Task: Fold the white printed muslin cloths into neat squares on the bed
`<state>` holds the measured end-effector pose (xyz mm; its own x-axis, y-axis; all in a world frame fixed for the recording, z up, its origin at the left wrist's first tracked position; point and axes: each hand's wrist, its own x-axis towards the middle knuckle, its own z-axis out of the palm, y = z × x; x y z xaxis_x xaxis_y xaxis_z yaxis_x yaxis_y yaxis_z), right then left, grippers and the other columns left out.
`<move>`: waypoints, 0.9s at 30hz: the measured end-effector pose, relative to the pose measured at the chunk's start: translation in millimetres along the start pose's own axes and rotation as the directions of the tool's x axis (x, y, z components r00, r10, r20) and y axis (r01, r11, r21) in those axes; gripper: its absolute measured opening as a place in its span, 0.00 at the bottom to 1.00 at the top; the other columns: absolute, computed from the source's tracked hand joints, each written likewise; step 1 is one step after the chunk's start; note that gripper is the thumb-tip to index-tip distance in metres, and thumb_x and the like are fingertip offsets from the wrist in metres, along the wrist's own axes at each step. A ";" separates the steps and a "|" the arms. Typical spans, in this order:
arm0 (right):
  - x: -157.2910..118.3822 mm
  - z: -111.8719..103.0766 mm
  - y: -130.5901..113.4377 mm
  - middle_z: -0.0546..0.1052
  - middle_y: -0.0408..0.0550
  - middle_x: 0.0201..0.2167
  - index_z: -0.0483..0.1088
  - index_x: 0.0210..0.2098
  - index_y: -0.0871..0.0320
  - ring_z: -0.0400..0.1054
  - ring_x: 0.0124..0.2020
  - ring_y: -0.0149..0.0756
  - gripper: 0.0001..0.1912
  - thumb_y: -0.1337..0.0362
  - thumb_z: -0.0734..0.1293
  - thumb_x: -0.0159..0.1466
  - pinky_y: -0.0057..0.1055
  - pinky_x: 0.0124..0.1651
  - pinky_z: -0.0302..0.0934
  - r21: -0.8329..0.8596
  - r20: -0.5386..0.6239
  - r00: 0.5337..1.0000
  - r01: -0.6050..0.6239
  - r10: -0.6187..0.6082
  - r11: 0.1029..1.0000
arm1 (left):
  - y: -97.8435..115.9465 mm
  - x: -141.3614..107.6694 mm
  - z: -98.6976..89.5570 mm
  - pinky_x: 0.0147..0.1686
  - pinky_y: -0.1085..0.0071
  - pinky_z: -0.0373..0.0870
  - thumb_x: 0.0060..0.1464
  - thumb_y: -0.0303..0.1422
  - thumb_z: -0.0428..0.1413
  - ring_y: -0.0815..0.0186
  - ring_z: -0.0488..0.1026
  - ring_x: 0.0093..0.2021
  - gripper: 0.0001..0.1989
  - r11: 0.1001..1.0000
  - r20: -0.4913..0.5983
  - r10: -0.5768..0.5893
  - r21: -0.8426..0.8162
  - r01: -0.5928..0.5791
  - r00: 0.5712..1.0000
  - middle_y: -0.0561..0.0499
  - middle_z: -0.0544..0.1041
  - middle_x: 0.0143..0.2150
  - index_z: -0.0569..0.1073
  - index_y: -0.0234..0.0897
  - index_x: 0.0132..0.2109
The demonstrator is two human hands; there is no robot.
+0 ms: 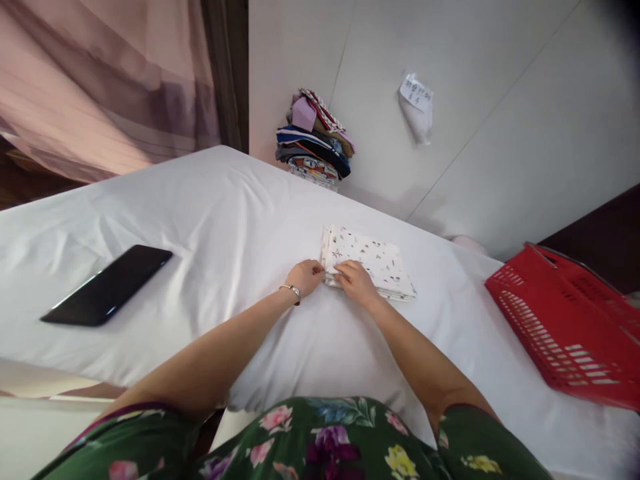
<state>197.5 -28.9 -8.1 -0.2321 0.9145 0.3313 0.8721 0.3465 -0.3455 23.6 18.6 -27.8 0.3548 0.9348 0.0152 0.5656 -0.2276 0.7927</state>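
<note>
A folded white cloth with a small coloured print (375,257) lies flat on the white-covered table (240,220), near its middle. My left hand (306,277), with a bracelet at the wrist, pinches the cloth's near left corner between thumb and fingers. Bent over the front left part of the same cloth, my right hand (356,280) has its thumb and fingers pressed together on the fabric, close beside my left hand. The layers show along the cloth's left and front edges.
A black tablet-like slab (110,285) lies at the left. Past the table's far edge stands a stack of folded clothes (315,143). A red plastic basket (565,320) is at the right. A labelled white packet (416,107) lies beyond the table.
</note>
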 end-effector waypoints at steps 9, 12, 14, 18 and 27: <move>-9.6 6.9 -3.9 0.73 0.49 0.40 0.72 0.43 0.56 0.64 0.43 0.36 0.13 0.62 0.58 0.64 0.33 0.49 0.59 0.066 -0.104 0.992 -0.068 0.074 0.996 | 0.7 -4.8 -1.0 0.35 0.72 0.66 0.46 0.37 0.56 0.66 0.71 0.35 0.11 0.981 0.052 0.146 0.125 -0.151 0.988 0.51 0.74 0.39 0.73 0.39 0.39; -12.3 8.8 -7.2 0.73 0.49 0.40 0.71 0.44 0.56 0.64 0.43 0.37 0.14 0.63 0.57 0.64 0.34 0.49 0.58 0.047 -0.119 0.991 -0.060 0.065 0.997 | 1.6 -6.2 -2.0 0.34 0.72 0.65 0.49 0.35 0.54 0.67 0.70 0.35 0.08 0.977 0.041 0.139 0.156 -0.144 0.989 0.51 0.73 0.38 0.73 0.39 0.37; -14.3 11.4 -8.6 0.72 0.50 0.41 0.71 0.44 0.55 0.63 0.43 0.38 0.14 0.63 0.58 0.64 0.35 0.48 0.58 0.023 -0.140 0.989 -0.052 0.055 0.998 | 0.1 -5.3 -1.4 0.34 0.73 0.64 0.51 0.31 0.52 0.68 0.70 0.34 0.06 0.975 0.027 0.162 0.152 -0.164 0.986 0.51 0.73 0.36 0.73 0.38 0.35; -15.8 17.7 -10.7 0.71 0.52 0.42 0.69 0.46 0.59 0.62 0.43 0.41 0.16 0.62 0.63 0.59 0.37 0.47 0.58 -0.045 -0.172 0.985 0.001 -0.008 0.999 | -4.9 -1.8 2.9 0.33 0.73 0.63 0.51 0.29 0.51 0.69 0.68 0.32 0.06 0.967 -0.006 0.239 0.091 -0.237 0.971 0.52 0.73 0.33 0.73 0.37 0.33; -9.6 14.7 -7.9 0.69 0.47 0.31 0.67 0.33 0.57 0.62 0.36 0.36 0.07 0.64 0.59 0.63 0.32 0.39 0.57 0.117 -0.282 0.950 -0.107 0.136 0.987 | -4.2 -2.7 1.8 0.33 0.74 0.63 0.52 0.35 0.52 0.71 0.68 0.31 0.08 0.970 -0.024 0.242 0.002 -0.242 0.970 0.55 0.73 0.33 0.75 0.40 0.33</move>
<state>186.5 -37.4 -21.6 0.0200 0.8567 0.5154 0.8353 0.2690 -0.4795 21.7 16.6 -32.3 0.4635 0.8581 0.2211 0.4641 -0.4476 0.7644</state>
